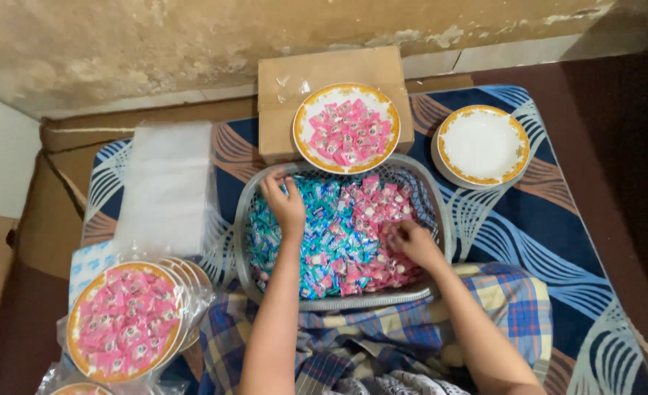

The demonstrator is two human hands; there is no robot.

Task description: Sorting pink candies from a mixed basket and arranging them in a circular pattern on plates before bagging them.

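While the person sits over a grey basket (441,219) of pink and blue sweets (338,241), the left hand (286,205) rests loosely near its far rim; the right hand (412,241) pinches pink ones. Picking by colour works best.

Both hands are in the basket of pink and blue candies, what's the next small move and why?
Probably lift the right hand with the pink candies under its fingers and carry them to the plate on the cardboard box. That plate holds only pink wrappers, the basket still mixes pink with blue, and the left hand rests among the blue ones.
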